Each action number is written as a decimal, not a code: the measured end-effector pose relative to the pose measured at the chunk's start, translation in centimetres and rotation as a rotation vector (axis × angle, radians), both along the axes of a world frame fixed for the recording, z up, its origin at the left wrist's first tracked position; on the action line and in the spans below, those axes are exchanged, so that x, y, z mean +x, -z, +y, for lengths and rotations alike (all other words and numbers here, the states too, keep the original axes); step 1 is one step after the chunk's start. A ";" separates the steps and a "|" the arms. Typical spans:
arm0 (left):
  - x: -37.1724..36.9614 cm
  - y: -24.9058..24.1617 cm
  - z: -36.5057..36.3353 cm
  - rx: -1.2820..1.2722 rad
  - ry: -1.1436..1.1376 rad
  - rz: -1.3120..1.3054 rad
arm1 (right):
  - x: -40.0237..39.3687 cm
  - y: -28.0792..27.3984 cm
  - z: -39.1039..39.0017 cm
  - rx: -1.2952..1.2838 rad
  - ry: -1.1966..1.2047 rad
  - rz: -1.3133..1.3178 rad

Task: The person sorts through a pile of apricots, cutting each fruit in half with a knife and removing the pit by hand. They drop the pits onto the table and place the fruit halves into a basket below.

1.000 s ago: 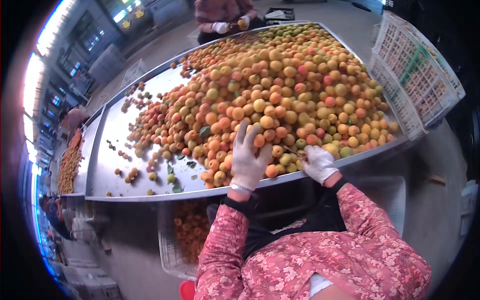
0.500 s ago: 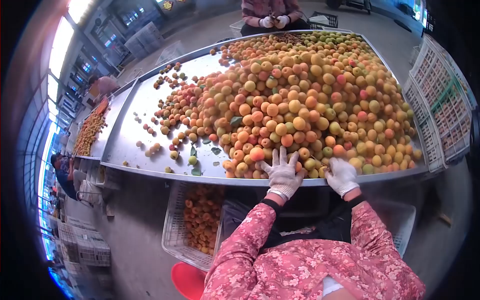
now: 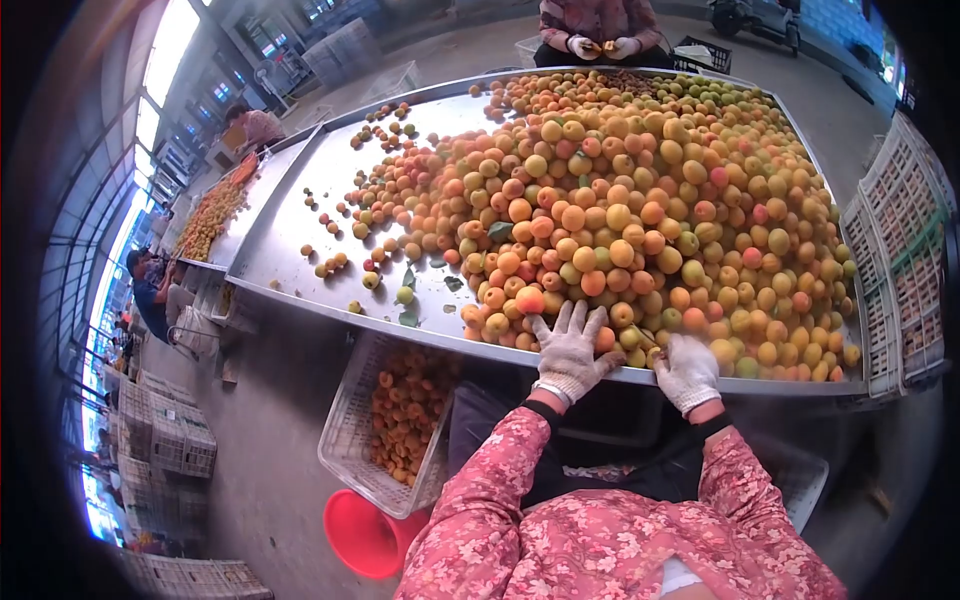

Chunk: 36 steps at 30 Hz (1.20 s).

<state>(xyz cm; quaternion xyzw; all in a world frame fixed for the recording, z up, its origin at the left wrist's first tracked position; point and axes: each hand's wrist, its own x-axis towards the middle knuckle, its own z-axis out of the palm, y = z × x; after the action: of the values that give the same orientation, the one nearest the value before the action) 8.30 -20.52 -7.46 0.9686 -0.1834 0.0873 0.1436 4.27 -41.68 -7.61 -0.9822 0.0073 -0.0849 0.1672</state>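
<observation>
A large heap of orange-yellow apricots (image 3: pixel 600 220) covers much of the metal table (image 3: pixel 290 240). At the table's front edge, my left hand (image 3: pixel 571 352), in a pale work glove, rests against the nearest fruit with its fingers spread. My right hand (image 3: pixel 687 372), gloved too, is beside it with fingers curled in. Something small and brownish shows at its fingertips, too blurred and covered to name. A few apricots lie between my hands. Loose leaves (image 3: pixel 408 315) lie on the metal left of the heap.
Below the table on the left stands a plastic crate (image 3: pixel 340 455) with orange fruit pieces, beside a red bucket (image 3: pixel 362 535). White crates (image 3: pixel 900 265) stand at the right. Across the table sits another person (image 3: pixel 600 30) with gloved hands. A second fruit table (image 3: pixel 255 200) adjoins at left.
The whole view has shifted, so the table appears further right and more of the red bucket shows. My hands stay at the front edge; the left remains spread, the right curled.
</observation>
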 end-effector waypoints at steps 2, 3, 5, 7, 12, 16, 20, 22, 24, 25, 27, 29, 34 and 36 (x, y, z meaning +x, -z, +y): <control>0.2 0.3 0.3 -0.060 0.014 -0.012 | -0.1 0.5 -0.4 -0.061 -0.082 -0.060; 0.1 -0.3 0.4 -0.094 0.024 -0.039 | 0.1 1.8 -0.5 -0.052 -0.074 -0.077; -0.2 -0.8 0.8 -0.082 0.009 -0.006 | 0.2 2.9 -0.6 -0.072 -0.099 -0.082; -0.4 -0.5 0.6 -0.044 -0.024 0.019 | 0.1 2.6 -0.8 -0.039 -0.117 -0.100; -1.1 -0.5 0.2 -0.053 -0.060 0.098 | 0.1 3.1 -0.9 -0.076 -0.103 -0.103; -1.2 0.0 0.5 -0.168 -0.066 0.149 | 0.5 4.8 -1.4 -0.100 -0.088 -0.166; -1.4 1.5 1.6 -0.308 -0.030 0.153 | 1.2 5.8 -1.8 -0.068 -0.073 -0.155; -2.4 0.1 2.8 -0.185 0.049 0.219 | 1.4 6.0 -1.9 -0.111 -0.027 -0.106; -2.9 0.6 3.6 -0.192 0.083 0.191 | 1.4 5.8 -2.0 -0.100 -0.029 -0.103; -3.0 0.9 3.8 -0.190 0.083 0.190 | 1.4 6.2 -2.2 -0.102 -0.031 -0.122; -3.0 1.4 4.0 -0.140 0.102 0.209 | 1.6 6.8 -2.7 -0.116 -0.020 -0.126; -3.1 0.9 4.1 -0.127 0.119 0.221 | 1.7 7.4 -3.2 -0.113 -0.016 -0.136; -3.8 -1.0 4.6 -0.058 0.148 0.270 | 1.6 7.3 -3.6 -0.090 -0.014 -0.094; -3.6 -0.8 4.7 -0.077 0.144 0.272 | 1.8 7.9 -3.9 -0.088 -0.020 -0.117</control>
<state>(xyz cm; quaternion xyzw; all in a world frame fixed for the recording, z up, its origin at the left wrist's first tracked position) 4.66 -15.87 -6.66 0.9496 -0.2277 -0.0481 0.2101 6.02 -45.61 -15.47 -0.9820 -0.0160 -0.1408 0.1249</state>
